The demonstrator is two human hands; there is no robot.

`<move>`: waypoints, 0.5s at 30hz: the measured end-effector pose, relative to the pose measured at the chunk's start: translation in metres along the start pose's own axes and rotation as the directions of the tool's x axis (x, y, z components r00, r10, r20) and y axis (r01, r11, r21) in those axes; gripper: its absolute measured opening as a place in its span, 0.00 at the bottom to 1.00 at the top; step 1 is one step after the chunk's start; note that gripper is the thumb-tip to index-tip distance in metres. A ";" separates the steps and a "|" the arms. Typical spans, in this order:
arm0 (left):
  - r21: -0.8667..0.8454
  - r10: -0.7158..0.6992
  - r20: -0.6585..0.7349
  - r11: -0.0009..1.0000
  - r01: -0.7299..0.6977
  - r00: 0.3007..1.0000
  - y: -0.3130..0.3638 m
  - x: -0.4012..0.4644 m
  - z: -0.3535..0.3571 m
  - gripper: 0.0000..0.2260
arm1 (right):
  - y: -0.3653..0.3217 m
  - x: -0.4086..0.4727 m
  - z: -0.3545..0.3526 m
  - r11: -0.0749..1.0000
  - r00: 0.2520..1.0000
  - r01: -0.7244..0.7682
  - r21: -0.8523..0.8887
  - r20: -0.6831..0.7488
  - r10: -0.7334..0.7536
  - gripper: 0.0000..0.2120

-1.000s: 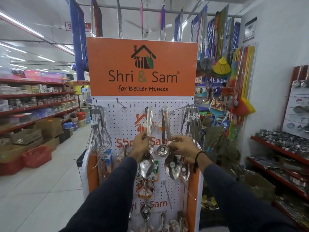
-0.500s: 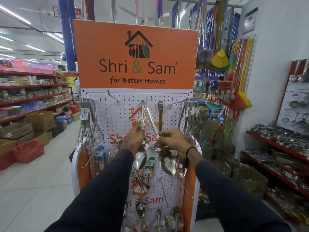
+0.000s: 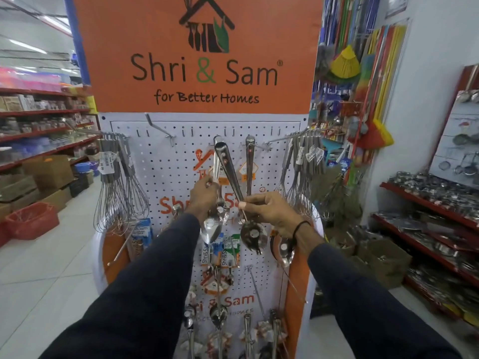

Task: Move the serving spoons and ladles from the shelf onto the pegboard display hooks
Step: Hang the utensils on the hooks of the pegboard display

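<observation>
Both arms reach forward and up from the bottom of the view in dark, matte sleeves, wrists cocked so the hands meet in front of the white pegboard (image 3: 166,161). The left hand (image 3: 204,194) is curled around the lower handle of a steel serving spoon (image 3: 212,224) that hangs upright, its polished oval bowl showing just below the knuckles and its top up by a hook. The right hand (image 3: 272,213), a thin black band at the wrist, pinches a second spoon (image 3: 229,172) between thumb and forefinger near the neck; this one is tilted, its flat, rounded handle leaning up and to the left so that its tip sits just beside the top of the first spoon. Its bowl (image 3: 252,235), mirror-bright and mottled with reflections, hangs under the hand. Whether the tilted handle's hole is on the hook or only near it I cannot tell, since the tip blurs there.

A third slim handle (image 3: 250,161) hangs straight to the right of these, and another shiny bowl (image 3: 283,251) shows beneath the right wrist. Wire whisks (image 3: 116,187) with grey handles bunch on a long hook at the left (a matching cluster (image 3: 300,172) sits on the right). Above, an orange sign (image 3: 197,55) spans the stand, smooth and flat.
</observation>
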State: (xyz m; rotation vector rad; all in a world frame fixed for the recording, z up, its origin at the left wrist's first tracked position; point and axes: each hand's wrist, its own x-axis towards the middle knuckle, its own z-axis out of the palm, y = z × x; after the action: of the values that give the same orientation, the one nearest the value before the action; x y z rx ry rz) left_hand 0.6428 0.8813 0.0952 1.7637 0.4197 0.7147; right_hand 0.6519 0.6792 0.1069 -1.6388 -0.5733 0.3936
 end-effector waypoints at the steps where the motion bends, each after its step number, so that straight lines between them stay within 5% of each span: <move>1: -0.004 -0.003 0.012 1.000 0.003 1.000 -0.002 0.005 0.000 0.15 | 0.005 0.003 0.000 1.000 1.000 -0.006 -0.011 -0.013 0.005 0.13; 5: 0.007 0.011 0.060 1.000 -0.012 0.998 -0.015 0.026 0.003 0.07 | 0.026 0.020 -0.003 0.996 0.999 -0.028 0.090 -0.025 0.030 0.15; 11: 0.015 0.046 0.091 0.999 -0.047 0.995 -0.024 0.036 0.005 0.11 | 0.037 0.028 -0.001 1.000 0.998 0.000 -0.023 0.059 0.001 0.08; 15: 0.000 0.035 0.080 0.999 -0.035 0.996 -0.019 0.035 0.009 0.07 | 0.025 0.019 -0.003 0.998 0.993 0.043 -0.044 0.110 -0.038 0.14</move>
State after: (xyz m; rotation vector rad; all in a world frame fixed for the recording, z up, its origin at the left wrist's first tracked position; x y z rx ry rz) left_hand 0.6762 0.9023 0.0843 1.7987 0.3362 0.6658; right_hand 0.6726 0.6854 0.0839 -1.6546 -0.7010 0.4455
